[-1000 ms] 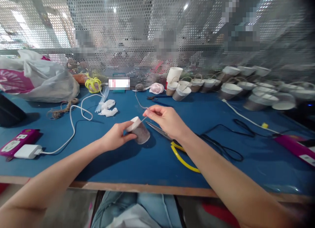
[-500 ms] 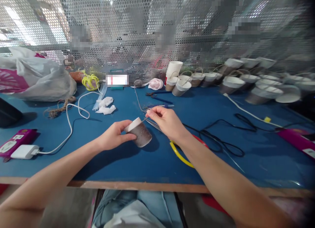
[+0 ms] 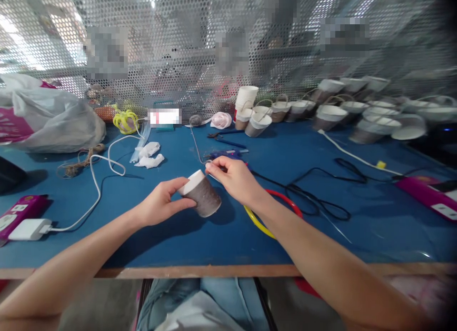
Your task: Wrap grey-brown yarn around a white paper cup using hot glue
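My left hand point(image 3: 162, 203) is closed round the white rim of a paper cup point(image 3: 204, 197), its side covered in grey-brown cord. The cup is tilted above the blue table. Just off its rim, my right hand point(image 3: 233, 176) pinches the grey cord point(image 3: 195, 143), which runs back to a small ball of yarn point(image 3: 195, 121). Partly under my right forearm lie scissors with red and yellow handles point(image 3: 257, 222). Beyond my right fingers lies a blue tool point(image 3: 228, 154), partly hidden, and behind it pliers point(image 3: 228, 139) with blue handles.
Several cord-covered cups with handles point(image 3: 257, 124) stand at the back right, near a stack of white paper cups point(image 3: 247, 96). Black cable point(image 3: 321, 202) and a purple power strip point(image 3: 428, 195) lie on the right. Leftward are a plastic bag point(image 3: 60, 121), crumpled white scraps point(image 3: 150, 160) and a white charger point(image 3: 30, 229).
The view has turned slightly right. My right fingertips have come a little left, nearer the cup's rim, still pinching the cord. My left hand keeps its hold on the cup.
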